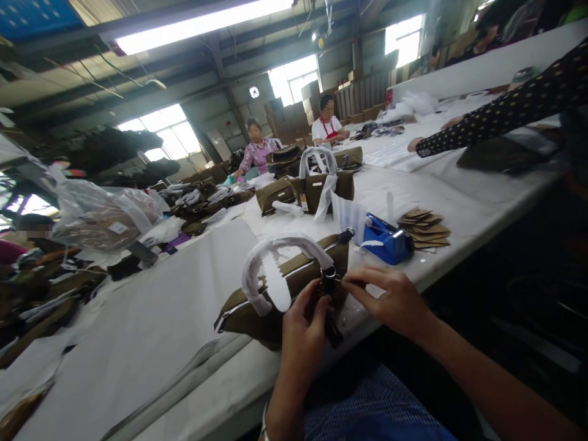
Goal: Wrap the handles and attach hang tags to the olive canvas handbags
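Note:
An olive handbag (269, 327) lies on the white table in front of me, its silver zipper facing up. White wrapping covers its handle (250, 278), and a white toothed strip (275, 285) sits against it. My left hand (305, 324) is closed on a dark tassel-like piece (334, 334) below the metal ring (329, 274) at the handle's near end. Just right of that ring, my right hand (390, 300) pinches with thumb and index finger; what is between them is too small to make out.
A blue tape dispenser (386, 242) and a pile of brown paper tags (425, 228) lie beyond my right hand. More olive bags (316, 190) stand farther back. A co-worker's dotted sleeve (496, 110) reaches over the table from the right. A plastic-wrapped bundle (105, 214) is at left.

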A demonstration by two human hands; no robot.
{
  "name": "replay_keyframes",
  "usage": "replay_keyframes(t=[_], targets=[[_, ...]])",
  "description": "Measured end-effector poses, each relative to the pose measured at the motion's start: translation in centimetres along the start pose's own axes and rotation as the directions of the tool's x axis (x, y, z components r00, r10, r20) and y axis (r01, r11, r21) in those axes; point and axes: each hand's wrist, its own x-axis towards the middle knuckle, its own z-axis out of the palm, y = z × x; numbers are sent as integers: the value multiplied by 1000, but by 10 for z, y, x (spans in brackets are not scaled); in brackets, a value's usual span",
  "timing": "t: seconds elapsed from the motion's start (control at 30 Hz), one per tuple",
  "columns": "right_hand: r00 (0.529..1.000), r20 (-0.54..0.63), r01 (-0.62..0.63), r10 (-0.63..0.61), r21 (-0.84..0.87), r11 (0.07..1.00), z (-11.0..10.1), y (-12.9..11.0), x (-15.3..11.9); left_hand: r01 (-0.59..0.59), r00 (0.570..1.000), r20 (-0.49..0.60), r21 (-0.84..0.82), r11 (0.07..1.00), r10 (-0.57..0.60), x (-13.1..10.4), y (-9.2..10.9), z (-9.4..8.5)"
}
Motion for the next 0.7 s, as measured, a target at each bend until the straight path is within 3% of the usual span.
replay_keyframes(t=[0.1, 0.43, 0.7], targets=[[999, 26, 44, -42, -71, 997, 5, -4, 1, 28, 999, -23, -18, 999, -28, -2, -4, -1], [996, 94, 9, 12, -230, 973, 10, -7, 5, 21, 999, -27, -10, 1000, -21, -3, -7, -2], [987, 68, -138, 143, -70, 988, 21, -7, 4, -179, 983, -6, 188, 966, 183, -6, -10, -2]])
